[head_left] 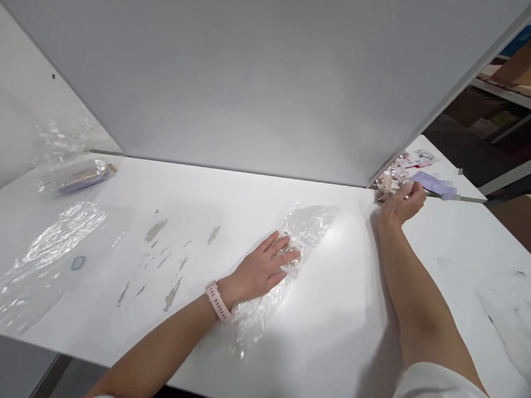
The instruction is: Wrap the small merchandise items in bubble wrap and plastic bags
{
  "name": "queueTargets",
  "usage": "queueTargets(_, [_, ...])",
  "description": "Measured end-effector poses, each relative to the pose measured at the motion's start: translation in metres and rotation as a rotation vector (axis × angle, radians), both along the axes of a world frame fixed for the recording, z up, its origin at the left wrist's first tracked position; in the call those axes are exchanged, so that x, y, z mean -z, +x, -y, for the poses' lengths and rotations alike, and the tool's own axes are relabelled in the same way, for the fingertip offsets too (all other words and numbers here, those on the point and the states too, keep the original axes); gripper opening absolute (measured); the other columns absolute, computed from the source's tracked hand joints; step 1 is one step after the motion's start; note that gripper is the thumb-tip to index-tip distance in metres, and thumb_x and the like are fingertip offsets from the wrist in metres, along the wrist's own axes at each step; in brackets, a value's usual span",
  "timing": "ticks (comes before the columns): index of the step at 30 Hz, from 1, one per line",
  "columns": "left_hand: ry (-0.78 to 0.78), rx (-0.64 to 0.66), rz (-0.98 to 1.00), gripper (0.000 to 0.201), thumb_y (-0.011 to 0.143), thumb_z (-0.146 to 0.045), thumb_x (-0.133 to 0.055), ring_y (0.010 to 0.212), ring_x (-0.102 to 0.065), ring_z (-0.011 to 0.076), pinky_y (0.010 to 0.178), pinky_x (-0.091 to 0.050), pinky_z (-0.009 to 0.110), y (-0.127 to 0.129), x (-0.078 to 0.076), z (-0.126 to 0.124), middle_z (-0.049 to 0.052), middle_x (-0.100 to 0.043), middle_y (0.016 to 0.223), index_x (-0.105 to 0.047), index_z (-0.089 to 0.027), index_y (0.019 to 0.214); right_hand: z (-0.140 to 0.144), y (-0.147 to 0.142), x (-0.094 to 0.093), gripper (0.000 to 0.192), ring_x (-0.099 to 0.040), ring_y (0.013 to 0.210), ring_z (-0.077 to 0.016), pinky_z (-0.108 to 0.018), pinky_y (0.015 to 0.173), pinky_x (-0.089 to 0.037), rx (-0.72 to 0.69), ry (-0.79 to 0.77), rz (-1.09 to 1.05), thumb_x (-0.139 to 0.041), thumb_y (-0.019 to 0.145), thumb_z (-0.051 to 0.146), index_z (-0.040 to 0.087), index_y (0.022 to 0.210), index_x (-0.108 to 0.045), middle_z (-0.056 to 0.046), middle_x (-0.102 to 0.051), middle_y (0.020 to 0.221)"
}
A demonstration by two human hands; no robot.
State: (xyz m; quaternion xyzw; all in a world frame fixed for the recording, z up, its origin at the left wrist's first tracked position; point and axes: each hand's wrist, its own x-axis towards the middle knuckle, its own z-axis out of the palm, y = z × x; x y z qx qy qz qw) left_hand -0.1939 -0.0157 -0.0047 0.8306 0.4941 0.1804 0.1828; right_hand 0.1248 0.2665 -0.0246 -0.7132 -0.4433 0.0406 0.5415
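Left hand (264, 266) is flat on a clear plastic bag (289, 250) near the middle of the white bench (338, 327), fingers spread and pressing down on it, not pinching anything. There's a pink watch (217, 301) on that wrist. The bag runs from about 7 o'clock under the wrist up toward 1 o'clock past the fingertips.

Right hand (403, 204) is stretched way out to 2 o'clock, fingers curled in together on a little pile of small packets (393, 179) at the far edge of the bench, right by the grey divider panel (257, 69). Can't tell if it's got 1 pinched or is just touching the pile. Some printed cards (422, 168) sit just beyond.

The bag looks thin, crinkly and see-through with lots of glare, so my guess is super light, floppy and slippery on that smooth top. It would probably slide or bunch if nudged. Best grab is likely an open edge or corner, with the flat palm keeping it put.

Over at 9 o'clock there's another flat clear bag (44, 261), and at 10 o'clock a filled bag (81, 175) with something purple inside.
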Motion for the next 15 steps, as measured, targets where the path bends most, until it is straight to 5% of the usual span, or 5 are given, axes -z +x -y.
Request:
queueTargets(4, [-0.043, -0.034, 0.091, 0.049, 0.1, -0.026, -0.048, 0.156, -0.01, 0.0241, 0.122, -0.031, 0.049, 0.0, 0.001, -0.001, 0.002, -0.03, 0.164, -0.045, -0.03, 0.149, 0.094, -0.025, 0.005, 0.042, -0.056, 0.111, -0.0204, -0.035, 0.098, -0.041, -0.128, 0.073, -0.115, -0.043, 0.093, 0.026, 0.01, 0.129, -0.057, -0.016, -0.059, 0.129])
queueTargets(9, [-0.215, -0.089, 0.471, 0.053, 0.092, -0.032, -0.063, 0.153, -0.021, 0.029, 0.124, -0.025, 0.05, -0.011, -0.008, -0.004, 0.005, -0.03, 0.164, -0.053, -0.028, 0.144, 0.217, -0.084, 0.004, 0.045, -0.064, 0.082, -0.0151, -0.033, 0.077, -0.054, -0.487, -0.129, -0.445, -0.056, 0.086, 0.04, 0.023, 0.128, -0.055, -0.006, -0.062, 0.113])
queueTargets(15, [-0.451, -0.362, 1.034, 0.048, 0.088, -0.017, -0.058, 0.139, -0.048, 0.0253, 0.116, -0.037, 0.042, -0.023, -0.018, 0.015, 0.013, -0.051, 0.15, -0.058, -0.017, 0.136, 0.3, -0.153, -0.018, 0.046, -0.066, 0.095, -0.0198, -0.036, 0.084, -0.055, -0.661, -0.242, -0.59, -0.054, 0.086, 0.04, 0.022, 0.128, -0.059, -0.009, -0.066, 0.116])
